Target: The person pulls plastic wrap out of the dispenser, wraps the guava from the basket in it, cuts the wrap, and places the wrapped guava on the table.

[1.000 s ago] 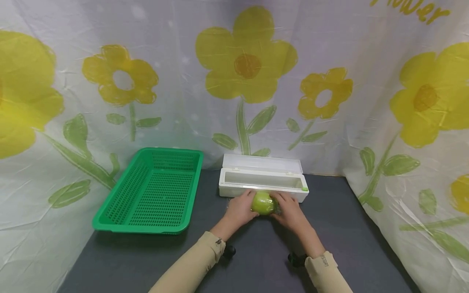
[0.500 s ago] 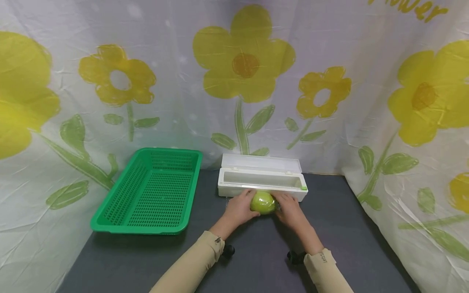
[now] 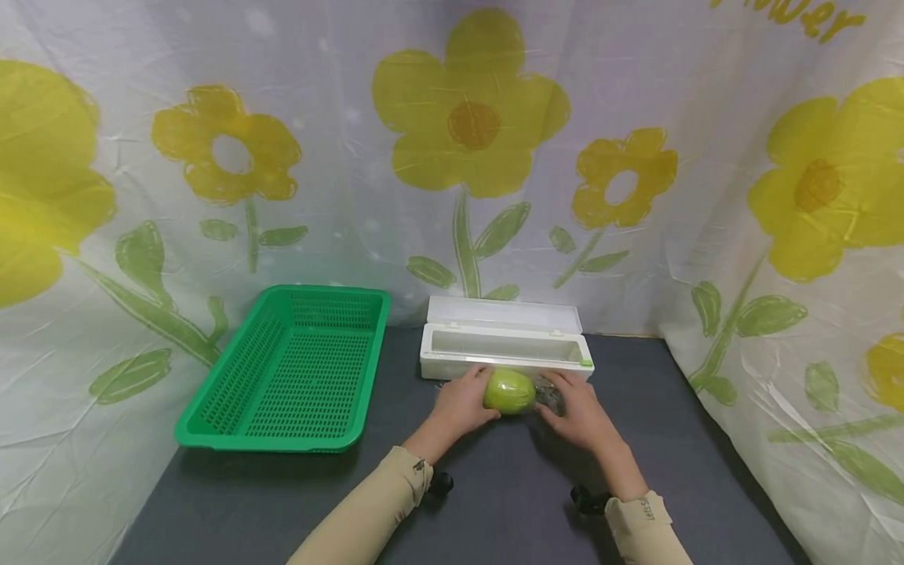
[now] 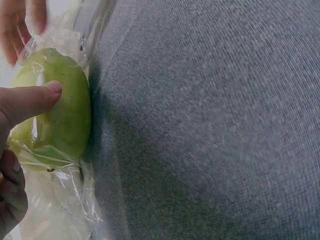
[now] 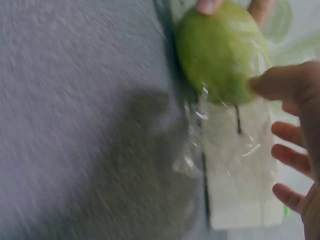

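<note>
A green pear (image 3: 509,391) lies wrapped in clear cling film (image 3: 549,396), right in front of a white cling film box (image 3: 448,366) with its lid up. My left hand (image 3: 459,404) grips the pear's left end; in the left wrist view the thumb presses on the pear (image 4: 72,117). Loose, crumpled film (image 4: 65,195) sticks out below that grip. Over the film at the pear's other end is my right hand (image 3: 581,412). The right wrist view shows its thumb by the pear (image 5: 217,50) near the dark stem, its fingers spread apart.
A green slotted plastic basket (image 3: 311,377) stands to the left on the dark grey table (image 3: 494,502). Behind the box hangs a flower-printed cloth (image 3: 339,196), which also borders both sides. A small green slider (image 3: 587,363) sits at the box's right end.
My right hand has moved right, off the pear's end, baring more of the pear and the crumpled film beside it. My left hand stays in place on the pear.
</note>
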Motion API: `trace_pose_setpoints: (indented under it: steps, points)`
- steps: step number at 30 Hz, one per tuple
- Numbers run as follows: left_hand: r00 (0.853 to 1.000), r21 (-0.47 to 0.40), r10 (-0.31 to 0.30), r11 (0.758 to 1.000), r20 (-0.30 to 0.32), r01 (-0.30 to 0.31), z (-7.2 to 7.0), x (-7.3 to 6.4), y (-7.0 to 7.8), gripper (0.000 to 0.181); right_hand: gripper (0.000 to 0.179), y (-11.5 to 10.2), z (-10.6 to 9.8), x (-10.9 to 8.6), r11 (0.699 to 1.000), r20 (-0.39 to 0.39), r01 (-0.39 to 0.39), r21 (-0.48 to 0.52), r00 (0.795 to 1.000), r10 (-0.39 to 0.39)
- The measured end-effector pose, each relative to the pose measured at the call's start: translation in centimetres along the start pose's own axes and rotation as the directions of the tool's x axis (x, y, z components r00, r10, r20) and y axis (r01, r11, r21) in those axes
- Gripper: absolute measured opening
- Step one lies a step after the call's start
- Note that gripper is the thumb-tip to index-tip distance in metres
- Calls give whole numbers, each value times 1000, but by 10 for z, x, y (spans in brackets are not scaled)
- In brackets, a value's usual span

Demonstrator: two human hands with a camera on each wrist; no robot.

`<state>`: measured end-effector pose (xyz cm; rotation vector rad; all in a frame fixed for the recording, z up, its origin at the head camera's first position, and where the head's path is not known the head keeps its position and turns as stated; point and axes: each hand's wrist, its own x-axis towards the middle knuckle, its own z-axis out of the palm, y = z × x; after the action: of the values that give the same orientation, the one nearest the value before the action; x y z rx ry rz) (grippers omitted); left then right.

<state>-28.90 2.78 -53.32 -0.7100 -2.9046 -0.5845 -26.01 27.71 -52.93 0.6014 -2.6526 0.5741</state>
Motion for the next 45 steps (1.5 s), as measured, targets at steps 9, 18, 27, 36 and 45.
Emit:
trace_pose_setpoints:
  steps: [9, 18, 27, 36, 45]
  points:
    - [1000, 26, -14, 1000, -11, 14, -2, 0, 5, 84, 39, 31, -11, 1, 990, -341, -125, 62, 930, 139]
    - [1000, 38, -4, 999, -15, 5, -8, -1, 11, 72, 49, 58, -11, -2, 918, -157, -355, 177, 911, 382]
    - [998, -2, 33, 999, -58, -33, -14, 2, 13, 55, 54, 69, -5, 5, 890, 93, -417, 182, 909, 407]
    - [995, -22, 74, 997, -69, -76, -18, 15, 27, 41, 54, 81, -1, -2, 861, 96, -450, 238, 893, 440]
    - [992, 25, 123, 992, -27, -123, -18, 39, 49, 31, 53, 87, 1, -7, 844, 102, -446, 296, 894, 437]
